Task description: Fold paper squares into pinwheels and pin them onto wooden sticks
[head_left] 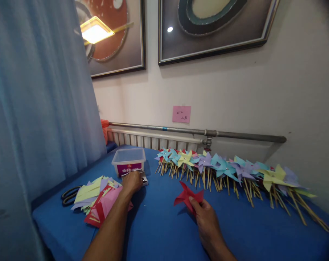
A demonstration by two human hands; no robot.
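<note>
My right hand (206, 219) pinches a red paper pinwheel head (186, 195) between thumb and fingers, just above the blue tabletop. No stick shows on it. My left hand (133, 182) is curled down at a small silvery open box (144, 178). Its fingertips and anything in them are hidden. Right behind this hand stands a clear plastic tub (128, 156) with a purple label. Left of my left forearm lies a loose pile of coloured paper pieces (95, 194), yellow, lilac, red and pink.
Finished pinwheels on sticks (205, 162) lie in a long row along the wall side. Black-handled scissors (69, 195) rest left of the paper pile. A blue curtain (44, 90) hangs at the left. A pipe (180, 129) and radiator (153, 138) run behind the table (156, 224).
</note>
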